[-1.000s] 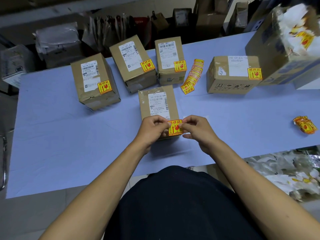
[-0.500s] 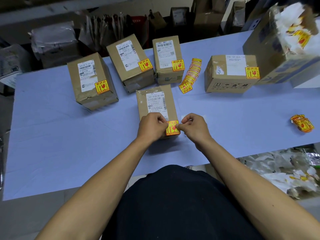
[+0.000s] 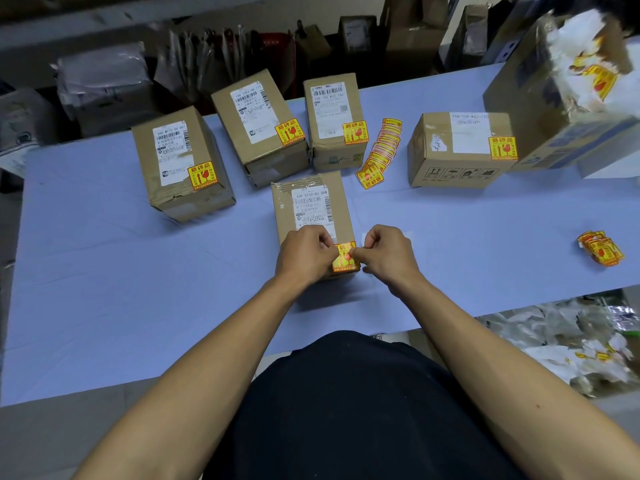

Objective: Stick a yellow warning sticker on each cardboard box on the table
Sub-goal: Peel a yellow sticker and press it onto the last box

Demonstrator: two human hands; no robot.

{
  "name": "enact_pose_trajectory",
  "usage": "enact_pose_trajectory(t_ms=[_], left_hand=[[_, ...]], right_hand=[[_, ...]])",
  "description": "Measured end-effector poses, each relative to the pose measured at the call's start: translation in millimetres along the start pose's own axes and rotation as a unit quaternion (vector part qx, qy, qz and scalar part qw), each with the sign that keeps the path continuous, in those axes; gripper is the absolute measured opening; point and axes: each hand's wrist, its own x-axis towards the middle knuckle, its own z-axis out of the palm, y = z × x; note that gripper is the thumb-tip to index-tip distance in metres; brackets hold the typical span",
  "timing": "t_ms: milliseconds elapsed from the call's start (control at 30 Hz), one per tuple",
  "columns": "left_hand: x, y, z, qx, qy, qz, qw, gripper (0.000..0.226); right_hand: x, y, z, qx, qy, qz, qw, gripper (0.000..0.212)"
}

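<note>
Both hands, left hand and right hand, pinch the yellow-and-red warning sticker onto the nearest brown cardboard box's near corner; next, I judge, comes pressing it flat.

I see 5 brown boxes, each with a white label printed in black and a yellow sticker with red symbols. The table is pale lilac-blue. My shirt is black.
</note>
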Motion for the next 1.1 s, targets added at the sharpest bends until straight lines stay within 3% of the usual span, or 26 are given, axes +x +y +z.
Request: enact_pose_trajectory(t_ms=[500,800,933,1000,1100], left_hand=[[1.3,-2.3,3.5,0.015,0.001,0.016,1.0,0.012],[2.2,-7.0,5.3,0.072,0.026,0.043,0.996,0.009],[1.6,-16.5,4.0,0.111,0.067,0.032,0.991,0.04],[1.2,-24.1,0.4,0.16,0.098,0.09,0.978,0.044],[-0.6,-41.1,-0.1,0.204,0.07,0.159,0.963,0.054]], right_hand=[[2.5,-0.9,1.5,-0.014,-0.007,-0.002,1.0,0.031],[9.4,-3.2,-2.2,-0.054,-0.055,0.014,0.997,0.03],[13.2,8.5,-7.1,-0.041,-0.085,0.043,0.995,0.033],[13.1,16.7,-4.5,0.001,-0.112,0.045,0.993,0.031],[13.3,18.1,8.4,0.052,-0.133,0.045,0.989,0.053]])
